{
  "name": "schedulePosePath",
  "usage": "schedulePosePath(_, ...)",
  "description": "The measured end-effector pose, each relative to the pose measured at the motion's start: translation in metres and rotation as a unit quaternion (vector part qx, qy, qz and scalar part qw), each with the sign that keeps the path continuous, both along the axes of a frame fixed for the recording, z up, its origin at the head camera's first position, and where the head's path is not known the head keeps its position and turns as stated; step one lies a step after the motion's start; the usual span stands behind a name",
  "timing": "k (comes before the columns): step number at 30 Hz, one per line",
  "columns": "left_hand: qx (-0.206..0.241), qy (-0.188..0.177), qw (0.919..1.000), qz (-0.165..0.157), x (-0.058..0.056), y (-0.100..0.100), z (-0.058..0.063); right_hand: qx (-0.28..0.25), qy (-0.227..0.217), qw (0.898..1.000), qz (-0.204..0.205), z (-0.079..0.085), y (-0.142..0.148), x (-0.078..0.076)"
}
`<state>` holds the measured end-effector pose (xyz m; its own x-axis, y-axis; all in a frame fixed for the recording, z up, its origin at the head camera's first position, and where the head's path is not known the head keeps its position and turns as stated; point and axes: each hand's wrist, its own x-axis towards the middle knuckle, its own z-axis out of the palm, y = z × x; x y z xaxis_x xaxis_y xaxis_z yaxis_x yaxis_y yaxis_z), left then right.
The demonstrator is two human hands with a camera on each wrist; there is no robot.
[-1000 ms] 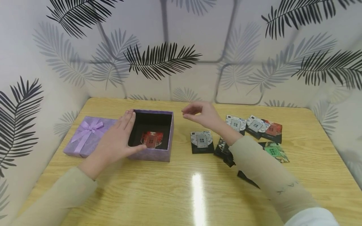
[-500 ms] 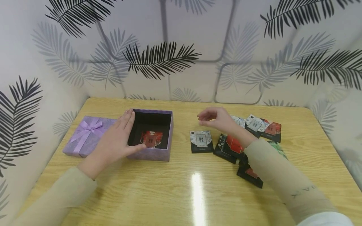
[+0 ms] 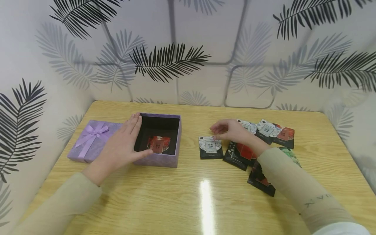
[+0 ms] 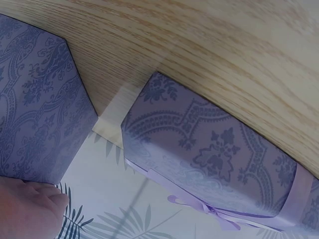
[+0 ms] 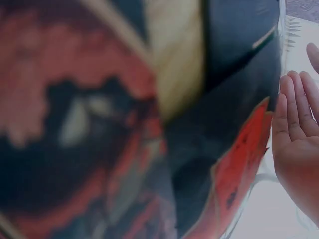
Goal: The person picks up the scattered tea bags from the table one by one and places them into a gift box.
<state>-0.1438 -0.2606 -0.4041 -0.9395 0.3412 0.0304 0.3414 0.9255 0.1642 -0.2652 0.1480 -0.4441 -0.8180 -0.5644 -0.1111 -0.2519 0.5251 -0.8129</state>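
Observation:
My left hand (image 3: 118,140) rests along the left rim of a purple patterned box (image 3: 158,160), fingers straight and thumb spread across the front. Inside the box, against its black lining, lies a red and black square packet (image 3: 158,144). My right hand (image 3: 230,131) hovers by the upper right corner of a white and black packet (image 3: 210,148) that lies flat on the table. Its thumb overlaps that corner in the head view. In the right wrist view the fingers (image 5: 294,109) are nearly straight, thumb apart, with nothing between them.
Left of the box lies its purple lid (image 3: 77,148) with a ribbon bow. Beneath my right forearm overlap several packets, among them a dark red one (image 3: 261,182). More packets, a white one (image 3: 266,130) included, lie farther back. A patterned wall covering (image 3: 202,85) borders the table's back edge.
My right hand has moved right, away from the box, then down to the white and black packet. My left hand stays on the box rim.

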Motion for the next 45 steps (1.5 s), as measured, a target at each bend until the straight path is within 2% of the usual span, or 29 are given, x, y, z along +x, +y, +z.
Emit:
schedulePosePath(8, -0.003, 0.002, 1.0000, -0.002, 0.000, 0.000, -0.001, 0.019, 0.005, 1.000, 0.012, -0.003, 0.004, 0.001)
schedulePosePath(14, 0.000, -0.002, 1.0000, 0.000, 0.003, 0.001, -0.001, 0.035, -0.003, 0.998, 0.045, -0.007, 0.005, 0.003)
schedulePosePath(22, 0.007, -0.007, 0.9999, 0.004, 0.005, -0.001, -0.001, 0.077, 0.073, 0.990, 0.095, -0.012, -0.001, 0.004)
schedulePosePath(26, 0.009, -0.006, 0.9999, 0.007, 0.006, -0.002, -0.002, 0.091, 0.090, 0.986, 0.106, -0.012, -0.006, 0.005)
schedulePosePath(36, 0.002, -0.005, 1.0000, 0.004, 0.003, -0.001, -0.002, 0.086, 0.065, 0.991, 0.085, -0.010, -0.009, 0.004)
schedulePosePath(41, 0.000, -0.002, 1.0000, 0.001, 0.001, -0.001, -0.002, 0.077, 0.039, 0.995, 0.040, -0.005, -0.009, 0.001)
schedulePosePath(45, -0.003, 0.003, 1.0000, -0.001, -0.001, -0.001, -0.003, 0.048, 0.027, 0.998, -0.003, 0.004, -0.008, -0.004)
